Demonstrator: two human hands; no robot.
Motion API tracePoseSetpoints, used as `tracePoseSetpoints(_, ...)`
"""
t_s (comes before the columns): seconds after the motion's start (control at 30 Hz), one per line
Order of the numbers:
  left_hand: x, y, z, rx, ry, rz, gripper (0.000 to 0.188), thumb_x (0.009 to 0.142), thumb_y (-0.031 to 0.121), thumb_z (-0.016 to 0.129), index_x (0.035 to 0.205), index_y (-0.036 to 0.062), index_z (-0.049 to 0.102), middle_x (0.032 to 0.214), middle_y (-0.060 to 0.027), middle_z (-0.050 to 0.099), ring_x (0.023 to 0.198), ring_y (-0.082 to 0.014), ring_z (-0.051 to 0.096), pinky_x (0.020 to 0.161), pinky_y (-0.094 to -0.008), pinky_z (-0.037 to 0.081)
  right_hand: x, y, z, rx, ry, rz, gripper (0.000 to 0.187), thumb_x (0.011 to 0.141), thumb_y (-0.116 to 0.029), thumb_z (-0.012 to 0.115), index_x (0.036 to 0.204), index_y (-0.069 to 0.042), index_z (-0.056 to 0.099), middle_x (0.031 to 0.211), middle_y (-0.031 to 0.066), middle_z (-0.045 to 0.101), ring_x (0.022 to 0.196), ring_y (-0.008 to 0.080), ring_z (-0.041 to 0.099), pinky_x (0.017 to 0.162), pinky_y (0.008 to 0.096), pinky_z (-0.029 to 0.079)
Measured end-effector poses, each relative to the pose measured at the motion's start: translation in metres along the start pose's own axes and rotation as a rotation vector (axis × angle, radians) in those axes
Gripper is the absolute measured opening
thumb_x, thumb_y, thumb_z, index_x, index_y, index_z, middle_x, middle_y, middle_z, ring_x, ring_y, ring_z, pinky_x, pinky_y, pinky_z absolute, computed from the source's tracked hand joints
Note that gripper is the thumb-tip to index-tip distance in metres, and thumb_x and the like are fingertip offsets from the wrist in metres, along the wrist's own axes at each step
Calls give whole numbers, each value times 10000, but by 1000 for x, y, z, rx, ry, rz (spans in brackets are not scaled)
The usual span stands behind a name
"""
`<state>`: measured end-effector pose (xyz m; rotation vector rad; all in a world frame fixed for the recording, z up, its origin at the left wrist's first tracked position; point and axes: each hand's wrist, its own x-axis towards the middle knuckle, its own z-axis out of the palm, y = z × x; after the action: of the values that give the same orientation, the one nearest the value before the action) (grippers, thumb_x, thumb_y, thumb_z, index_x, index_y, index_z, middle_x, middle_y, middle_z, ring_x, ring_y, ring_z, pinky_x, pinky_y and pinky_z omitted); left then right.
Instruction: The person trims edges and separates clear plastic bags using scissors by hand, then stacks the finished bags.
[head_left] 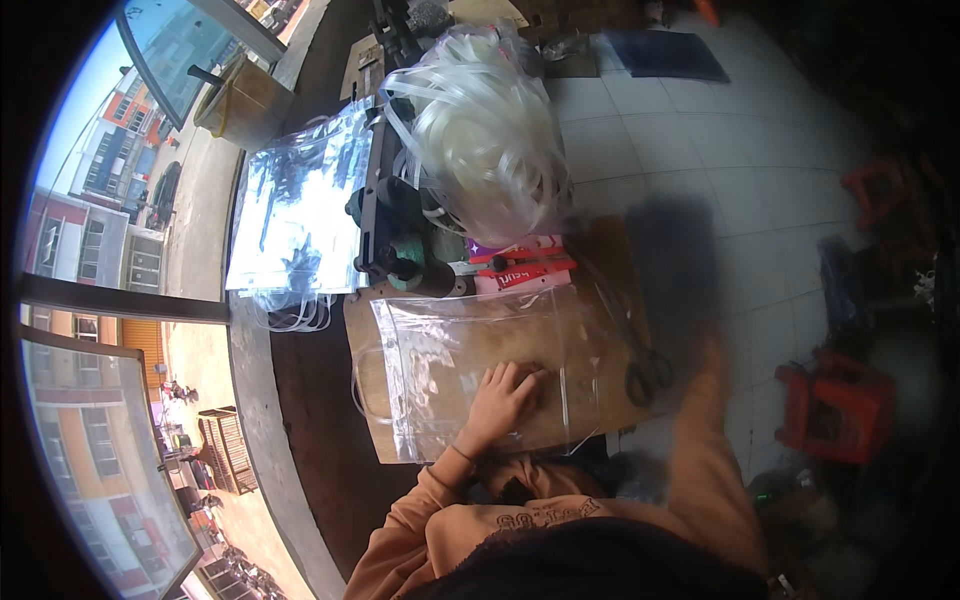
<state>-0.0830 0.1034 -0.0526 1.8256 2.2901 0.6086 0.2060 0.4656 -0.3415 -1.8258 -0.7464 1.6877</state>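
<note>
A clear plastic bag (430,350) with a pale strip along its top lies flat on the brown work board (375,420). My left hand (505,400) rests on it, fingers slightly bent and apart, pressing on the film. To the right, my right hand (710,355) is smeared by motion beyond the board's edge. A blurred dark blue-grey sheet (675,260) moves with that hand and seems gripped at its near end; the fingers themselves are not distinct. Black-handled scissors (648,378) lie along the board's right side, between my hands.
Behind the bag stand a dark green machine (415,255) and a big bundle of whitish plastic strips (485,130). Red-handled pliers (525,265) lie on a red-and-purple packet. Stacked clear bags (300,200) sit by the window at left. Red stools (835,405) stand on the tiled floor.
</note>
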Motion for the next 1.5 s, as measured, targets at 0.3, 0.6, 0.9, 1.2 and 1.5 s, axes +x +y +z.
tracePoseSetpoints(0.3, -4, 1, -4, 16, -1, -16, 359, 769, 168, 625, 1121, 133, 566, 1040, -80, 519, 892, -266, 496, 775, -375, 410, -50, 80, -14, -282, 84, 140, 379, 834, -189, 633, 1160, -16, 550, 1087, 126, 601, 972, 245, 582, 816, 345, 479)
tracePoseSetpoints(0.6, -7, -5, -7, -230, -38, -53, 324, 796, 127, 603, 1113, 90, 544, 1119, -157, 459, 998, -318, 481, 836, -410, 418, -142, 143, -91, -423, 267, 156, 295, 834, -123, 604, 1110, -28, 564, 1060, 134, 600, 940, 242, 591, 790, 348, 491)
tracePoseSetpoints(0.9, -30, -75, -121, -97, 475, -249, 349, 776, 22, 625, 1115, 84, 567, 1165, -154, 471, 1086, -330, 485, 881, -400, 445, -310, -34, 12, -445, 707, -1093, 187, 884, -42, 504, 1061, -7, 555, 1074, 150, 538, 908, 282, 575, 759, 384, 499)
tracePoseSetpoints(1.2, -28, -144, -161, 191, 533, -319, 461, 762, 42, 643, 1190, 49, 474, 1218, -195, 437, 1118, -381, 456, 921, -432, 413, -452, -38, 212, -994, -347, -1678, 551, 874, -399, 539, 1307, -75, 432, 1400, 231, 327, 1277, 383, 347, 1024, 569, 249)
tracePoseSetpoints(1.5, -41, -111, -72, -134, 446, -212, 551, 766, 48, 652, 1270, 46, 431, 1361, -241, 328, 1225, -394, 384, 977, -436, 384, -440, -1, 226, -1419, -412, -1360, 757, 797, -511, 559, 1428, -199, 283, 1496, 206, 124, 1387, 347, 124, 1034, 654, 48)
